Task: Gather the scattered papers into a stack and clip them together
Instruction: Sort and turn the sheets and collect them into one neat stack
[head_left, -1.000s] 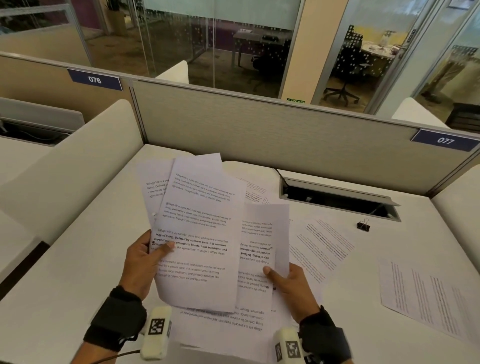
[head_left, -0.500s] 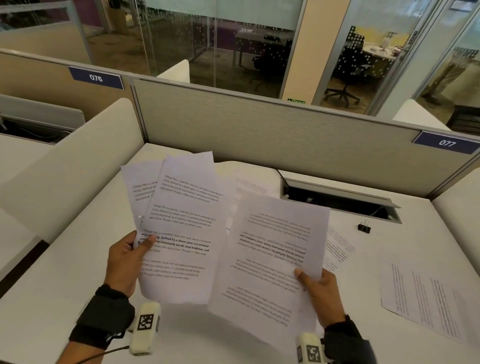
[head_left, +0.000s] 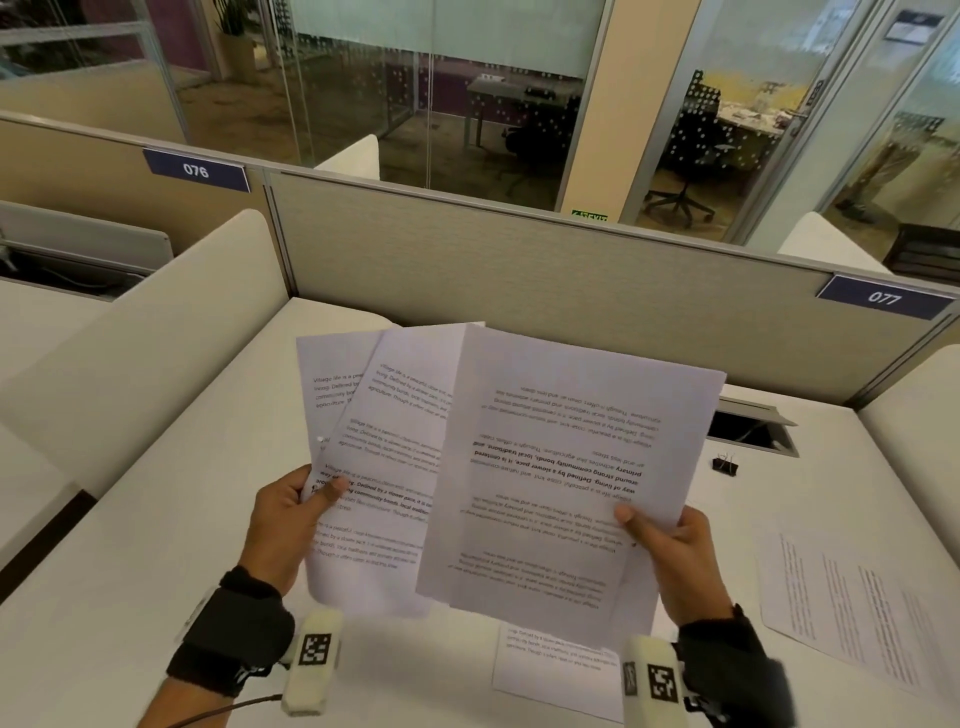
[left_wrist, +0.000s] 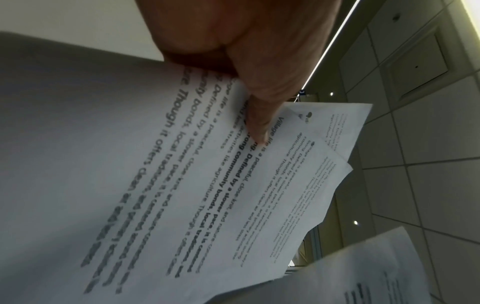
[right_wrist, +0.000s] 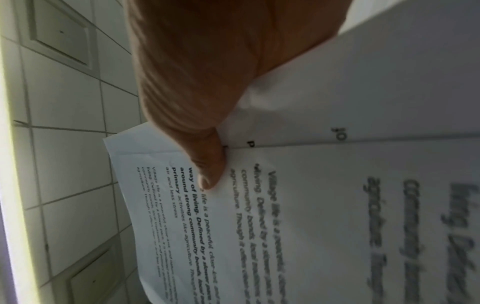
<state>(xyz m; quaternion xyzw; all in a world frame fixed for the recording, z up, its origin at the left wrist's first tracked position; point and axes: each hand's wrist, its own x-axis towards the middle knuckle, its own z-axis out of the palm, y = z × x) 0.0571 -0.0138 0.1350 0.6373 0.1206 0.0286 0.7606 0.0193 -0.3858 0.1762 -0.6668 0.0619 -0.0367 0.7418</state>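
Now right hand (head_left: 675, 551) raises its upside-down sheets (head_left: 566, 467) over left hand's (head_left: 291, 525) two fanned sheets (head_left: 384, 447), thumbs pinching both; two loose papers (head_left: 852, 613), one binder clip (head_left: 725, 464) on tabletop (head_left: 156, 519) right of fingers.

A white worktop (head_left: 171, 519) stands before a grey fabric partition (head_left: 519, 280). Blue number plates (head_left: 196, 170) sit on top

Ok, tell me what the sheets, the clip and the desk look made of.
Sheets: thin matte white paper; they flex and curl in the hands, black print.
Clip: looks like black metal with wire handles; too small to be sure.
Desk: smooth off-white top with a soft sheen, probably laminate.
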